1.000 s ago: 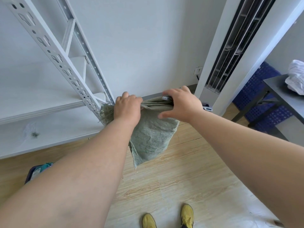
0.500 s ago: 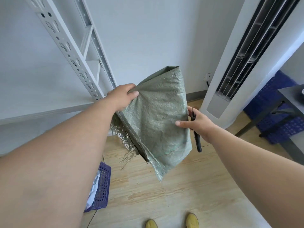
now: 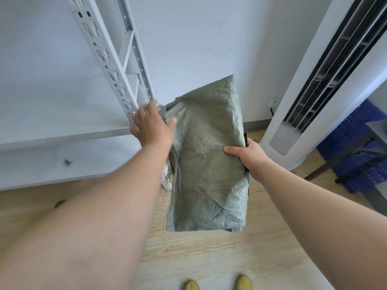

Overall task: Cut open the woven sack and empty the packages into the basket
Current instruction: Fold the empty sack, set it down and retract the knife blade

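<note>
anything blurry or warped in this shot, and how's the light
Head view: the left hand is motion-smeared beside the woven sack, while the right hand is sharp; wide-angle bending curves the shelf upright and the air conditioner; soft, even daylight, no harsh glare.

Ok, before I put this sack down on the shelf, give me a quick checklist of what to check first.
1. Sack held: ok, the right hand pinches its right edge.
2. Left hand grip: not ok, fingers spread, thumb only touching the sack's upper left corner.
3. Sack emptied: looks flat and limp, but the inside is hidden, so cannot tell.
4. Cutting tool: a dark object sits in the right hand behind the sack; blade state cannot tell.
5. Shelf free beside the left hand: ok, bare board there.
6. Basket holding the packages: cannot tell, only white bits show behind the sack.
</note>
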The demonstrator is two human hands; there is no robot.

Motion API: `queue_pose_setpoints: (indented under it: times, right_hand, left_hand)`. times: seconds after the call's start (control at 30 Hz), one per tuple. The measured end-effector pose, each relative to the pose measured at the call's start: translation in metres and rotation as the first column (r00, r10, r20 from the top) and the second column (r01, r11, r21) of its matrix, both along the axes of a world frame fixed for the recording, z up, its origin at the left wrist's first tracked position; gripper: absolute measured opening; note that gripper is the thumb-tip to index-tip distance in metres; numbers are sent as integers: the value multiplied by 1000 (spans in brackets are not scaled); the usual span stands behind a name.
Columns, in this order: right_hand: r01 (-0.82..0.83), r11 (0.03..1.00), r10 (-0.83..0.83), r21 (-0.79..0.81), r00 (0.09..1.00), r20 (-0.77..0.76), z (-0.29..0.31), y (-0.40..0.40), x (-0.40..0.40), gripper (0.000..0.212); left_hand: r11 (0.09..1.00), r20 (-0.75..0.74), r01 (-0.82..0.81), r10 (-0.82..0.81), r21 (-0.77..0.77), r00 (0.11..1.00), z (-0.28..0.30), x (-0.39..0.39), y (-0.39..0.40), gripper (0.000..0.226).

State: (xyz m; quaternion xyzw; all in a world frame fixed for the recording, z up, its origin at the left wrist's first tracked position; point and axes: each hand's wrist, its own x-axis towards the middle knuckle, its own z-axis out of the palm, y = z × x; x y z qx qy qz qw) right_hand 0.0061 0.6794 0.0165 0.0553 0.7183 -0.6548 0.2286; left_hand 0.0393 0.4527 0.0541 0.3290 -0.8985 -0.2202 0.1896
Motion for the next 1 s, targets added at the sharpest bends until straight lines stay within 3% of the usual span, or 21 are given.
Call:
queue_pose_setpoints:
  times: [0.07,0.17,0.27,0.33,0.4,0.47,0.53,0.63,0.73,0.87,0.9,1.0]
  right_hand:
    - [-18,1000,19,-11,998,58,3,-1,-2,25]
    - [-137,990,141,-34,977,158,10,7,-6,33]
    - [-290,954,299,-74,927,227,18,17,-12,38]
    - [-370,920,392,-132,880,269,23,22,-13,35]
    - [-400,900,435,-173,850,297,26,27,-12,32]
    - [-409,897,442,-169,836,325,27,29,-11,32]
    - [-390,912,410,-128,844,346,26,29,-10,29]
    - [-302,952,273,56,915,296,24,27,-11,31]
    - [-189,956,126,224,955,270,18,26,-13,35]
    - [-167,945,34,282,906,421,4,30,-7,54]
    - [-171,930,23,326,911,411,-1,31,-7,52]
    - [-117,881,-27,459,955,295,-14,29,-14,44]
  left_hand:
    - [949,123,-49,11,312,992,-33,17,15,93]
    - [733,273,-125,-85,668,958,-76,44,23,125]
    - [440,170,-91,-144,893,975,-105,62,22,146]
    - [239,35,9,-180,971,983,-118,69,22,139]
    - [93,-48,72,-235,993,971,-121,72,24,124]
    - [-50,-119,109,-278,993,953,-113,74,26,99]
    - [-130,-148,111,-326,985,934,-104,75,26,67]
    - [-115,-116,81,-343,990,932,-98,74,20,33]
    - [-3,-64,67,-354,998,933,-94,73,14,59]
    - [185,-13,55,-220,981,976,-90,70,5,101]
    - [208,-7,48,-195,977,981,-88,69,3,101]
    - [266,-3,56,-199,962,980,-87,62,0,75]
